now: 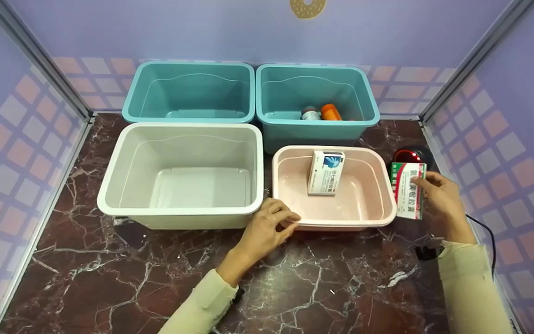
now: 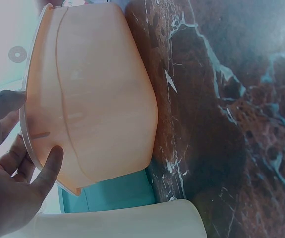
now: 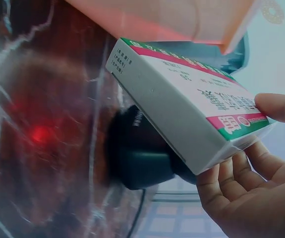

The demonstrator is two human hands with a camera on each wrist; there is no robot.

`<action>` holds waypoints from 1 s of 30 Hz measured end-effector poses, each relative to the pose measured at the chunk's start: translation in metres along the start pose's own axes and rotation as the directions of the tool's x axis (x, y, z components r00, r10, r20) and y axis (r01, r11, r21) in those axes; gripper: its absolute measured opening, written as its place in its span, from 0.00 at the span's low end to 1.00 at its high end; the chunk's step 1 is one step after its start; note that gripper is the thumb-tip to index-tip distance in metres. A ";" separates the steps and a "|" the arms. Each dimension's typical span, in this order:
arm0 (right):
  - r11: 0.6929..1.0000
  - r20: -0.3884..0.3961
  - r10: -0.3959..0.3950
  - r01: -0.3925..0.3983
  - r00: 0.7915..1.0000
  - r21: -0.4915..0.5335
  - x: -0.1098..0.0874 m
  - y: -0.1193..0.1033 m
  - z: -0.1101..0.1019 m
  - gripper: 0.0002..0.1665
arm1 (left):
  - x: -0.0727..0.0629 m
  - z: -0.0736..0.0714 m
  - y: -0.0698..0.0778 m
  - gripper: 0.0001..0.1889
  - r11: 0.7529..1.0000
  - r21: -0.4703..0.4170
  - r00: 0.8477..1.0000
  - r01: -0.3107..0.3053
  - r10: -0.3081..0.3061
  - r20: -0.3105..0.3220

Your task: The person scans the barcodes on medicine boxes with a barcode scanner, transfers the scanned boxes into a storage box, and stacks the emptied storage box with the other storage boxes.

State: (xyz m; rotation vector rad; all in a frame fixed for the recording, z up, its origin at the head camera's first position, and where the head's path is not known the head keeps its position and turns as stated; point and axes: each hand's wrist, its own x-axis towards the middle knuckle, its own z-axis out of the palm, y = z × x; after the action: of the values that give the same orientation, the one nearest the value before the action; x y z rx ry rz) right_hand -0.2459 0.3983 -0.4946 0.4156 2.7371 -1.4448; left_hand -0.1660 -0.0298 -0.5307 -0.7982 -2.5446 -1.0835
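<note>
My right hand [image 1: 443, 192] pinches a white, green and red medicine box [image 1: 408, 190] by its edge, thumb on the printed face and fingers behind. In the right wrist view the box [image 3: 182, 99] is tilted above a black device with a cable. My left hand [image 1: 267, 227] grips the near left corner of the pink bin [image 1: 336, 222]; in the left wrist view the thumb lies against the bin's outer wall [image 2: 102, 89] and other fingers are at the rim. Inside that bin a white medicine box [image 1: 326, 174] leans on the far wall.
The black device [image 1: 413, 155], glowing red, stands right of the pink bin. A large whitish bin [image 1: 183, 211] stands to the left. Behind are two teal bins: the left one [image 1: 190, 119], and the right one [image 1: 313, 134] holding an orange bottle [image 1: 330, 112] and a white bottle [image 1: 311, 113].
</note>
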 end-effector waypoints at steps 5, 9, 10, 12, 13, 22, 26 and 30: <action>0.999 -0.025 0.019 -0.018 1.000 0.045 -0.004 -0.011 -0.009 0.09 | 0.000 -0.001 0.000 0.07 1.000 -0.003 1.000 0.004 -0.004 0.003; 0.985 -0.037 0.045 -0.038 0.998 0.170 -0.008 -0.021 -0.012 0.11 | 0.000 -0.001 0.000 0.07 1.000 0.008 1.000 -0.005 0.005 -0.003; 0.979 -0.039 0.047 -0.038 0.998 0.200 -0.008 -0.024 -0.012 0.11 | 0.000 -0.001 0.000 0.07 1.000 0.012 1.000 -0.008 0.008 -0.004; 0.968 -0.043 0.038 -0.026 0.998 0.251 -0.009 -0.030 -0.013 0.11 | 0.000 0.000 0.000 0.07 1.000 0.019 1.000 -0.011 0.011 -0.006; 0.969 -0.051 0.024 -0.011 0.998 0.247 -0.009 -0.033 -0.013 0.10 | 0.000 0.000 0.000 0.07 1.000 0.023 1.000 -0.011 0.012 -0.007; 0.933 -0.060 -0.031 0.050 0.998 0.355 -0.012 -0.058 -0.012 0.10 | 0.001 0.000 -0.001 0.07 1.000 0.012 1.000 0.005 -0.005 0.007; 0.964 -0.093 -0.069 0.090 0.993 0.250 -0.011 -0.070 -0.009 0.09 | 0.000 0.000 0.000 0.07 1.000 0.006 1.000 0.014 -0.014 0.014; 0.965 -0.125 -0.110 0.137 0.986 0.225 -0.011 -0.082 -0.006 0.08 | 0.000 0.000 -0.001 0.07 1.000 0.001 1.000 0.011 -0.011 0.009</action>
State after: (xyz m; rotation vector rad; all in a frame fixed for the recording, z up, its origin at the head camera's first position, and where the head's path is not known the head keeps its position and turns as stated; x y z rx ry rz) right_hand -0.2545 0.3572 -0.4234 0.3449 2.7297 -1.8392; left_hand -0.1666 -0.0300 -0.5315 -0.7908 -2.5597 -1.0844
